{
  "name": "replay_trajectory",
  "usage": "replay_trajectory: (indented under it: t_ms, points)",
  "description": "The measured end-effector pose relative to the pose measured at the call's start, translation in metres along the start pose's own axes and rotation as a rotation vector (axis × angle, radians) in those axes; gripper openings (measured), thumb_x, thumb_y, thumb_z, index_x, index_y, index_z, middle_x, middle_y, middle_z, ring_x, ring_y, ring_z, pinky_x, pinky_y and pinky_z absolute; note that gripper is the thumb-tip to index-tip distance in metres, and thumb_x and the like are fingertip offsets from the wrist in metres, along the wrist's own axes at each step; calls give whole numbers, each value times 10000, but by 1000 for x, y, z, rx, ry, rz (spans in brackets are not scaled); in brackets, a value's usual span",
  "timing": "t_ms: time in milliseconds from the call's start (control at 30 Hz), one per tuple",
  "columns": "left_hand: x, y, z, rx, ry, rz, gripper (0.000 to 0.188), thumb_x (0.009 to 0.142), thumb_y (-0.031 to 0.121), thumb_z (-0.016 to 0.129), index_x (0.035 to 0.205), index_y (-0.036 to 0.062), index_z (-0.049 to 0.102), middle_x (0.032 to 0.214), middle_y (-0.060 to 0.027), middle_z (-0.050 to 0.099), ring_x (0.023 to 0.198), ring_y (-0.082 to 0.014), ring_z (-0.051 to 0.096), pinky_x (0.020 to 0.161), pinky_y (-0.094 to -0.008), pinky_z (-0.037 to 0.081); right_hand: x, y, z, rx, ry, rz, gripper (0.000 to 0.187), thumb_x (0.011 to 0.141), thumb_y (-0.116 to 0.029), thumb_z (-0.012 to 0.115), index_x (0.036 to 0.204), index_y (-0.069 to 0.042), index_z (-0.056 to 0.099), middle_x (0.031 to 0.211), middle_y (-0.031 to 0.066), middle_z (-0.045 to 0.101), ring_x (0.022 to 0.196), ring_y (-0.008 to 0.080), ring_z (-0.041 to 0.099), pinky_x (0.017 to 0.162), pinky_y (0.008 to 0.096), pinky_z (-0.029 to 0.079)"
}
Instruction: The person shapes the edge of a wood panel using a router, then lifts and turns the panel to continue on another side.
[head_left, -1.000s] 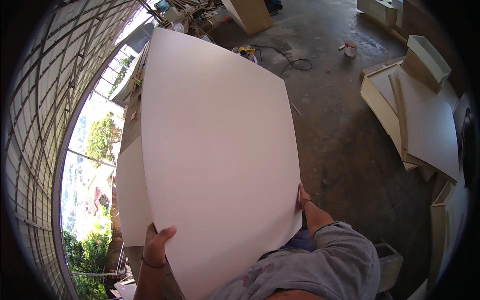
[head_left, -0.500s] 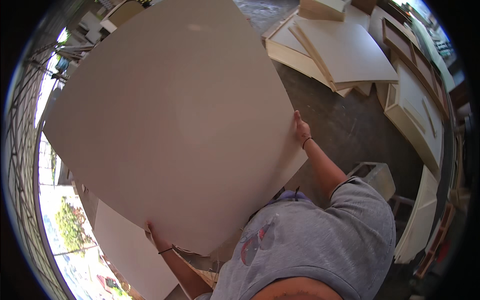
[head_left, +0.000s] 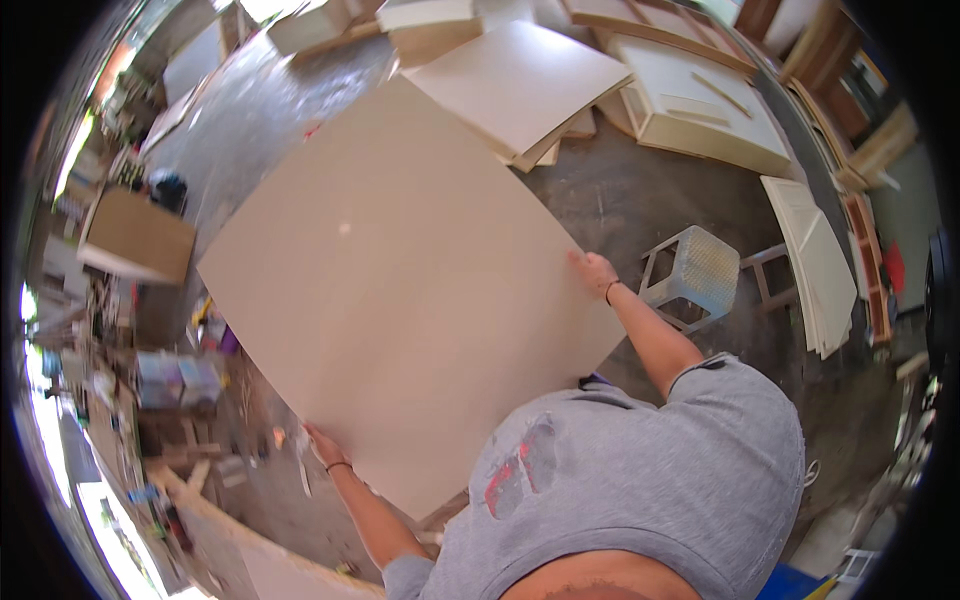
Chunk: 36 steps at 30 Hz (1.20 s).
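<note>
A large, pale beige flat board [head_left: 400, 290] spans the space in front of my body, one corner pointing away from me. My left hand [head_left: 325, 445] grips its lower left edge. On the right edge, my right hand [head_left: 594, 273] holds on, thumb side over the top face and the other fingers partly hidden at the edge. The near corner of the board lies close against my grey shirt [head_left: 640, 460]. What is under the board is hidden.
Right of the board stands a pale plastic stool [head_left: 705, 268]. Beyond it are a white panel [head_left: 525, 80] on stacked pieces, a wooden box-like unit [head_left: 705, 105] and leaning panels [head_left: 815, 265]. A brown box [head_left: 138, 235] and a clear bin [head_left: 178, 380] stand at left.
My body and the board have turned left, so the stool and panels now show further left in view. The board looks smaller and lower, tilted flatter. Both hands keep their hold.
</note>
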<state>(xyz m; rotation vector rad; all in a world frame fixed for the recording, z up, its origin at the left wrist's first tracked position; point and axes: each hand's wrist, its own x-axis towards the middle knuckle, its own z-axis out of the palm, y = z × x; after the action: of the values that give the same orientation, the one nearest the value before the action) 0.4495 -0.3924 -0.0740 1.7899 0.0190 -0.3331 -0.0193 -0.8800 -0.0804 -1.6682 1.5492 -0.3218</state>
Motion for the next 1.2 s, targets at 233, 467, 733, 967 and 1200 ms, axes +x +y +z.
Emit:
replay_trajectory:
  t_ms: [233, 467, 733, 967, 1200]
  points:
    - [94, 55, 177, 282, -229, 57, 751, 982, 569, 304, 1385, -60, 388, 1416, -190, 442, 1285, -291, 443, 1056, -336, 345, 30, 33, -44, 32, 81, 242, 870, 824, -753, 400, 1128, 32, 619, 1156, 271, 604, 1147, 380, 551, 954, 424, 419]
    - [150, 125, 375, 483, -328, 343, 800, 959, 624, 275, 1193, -79, 577, 1133, -217, 640, 1042, -342, 606, 906, -385, 455, 95, 39, -84, 20, 213, 341, 915, 839, -719, 436, 1191, 119, 543, 1238, 324, 534, 1226, 399, 489, 1026, 421, 374]
    - [220, 167, 574, 616, -441, 431, 822, 931, 665, 301, 1083, -66, 644, 991, -227, 678, 938, -357, 636, 824, -417, 477, 169, 54, -115, 109, 295, 454, 950, 841, -692, 462, 1259, 162, 465, 1297, 345, 479, 1275, 399, 442, 1071, 403, 340]
    - [236, 200, 750, 647, -661, 453, 764, 943, 622, 349, 1080, -67, 648, 964, -222, 683, 933, -336, 644, 814, -399, 484, 227, 43, -123, 110, 411, 659, 924, 832, -693, 462, 1311, 98, 456, 1348, 305, 458, 1292, 382, 431, 1072, 420, 340]
    - [316, 218, 911, 840, -761, 504, 788, 915, 649, 372, 1049, -74, 655, 984, -242, 674, 963, -355, 628, 833, -410, 475, 264, 6, -91, 102, 423, 885, 942, 819, -726, 436, 1291, 87, 487, 1331, 306, 473, 1283, 391, 438, 1076, 431, 333]
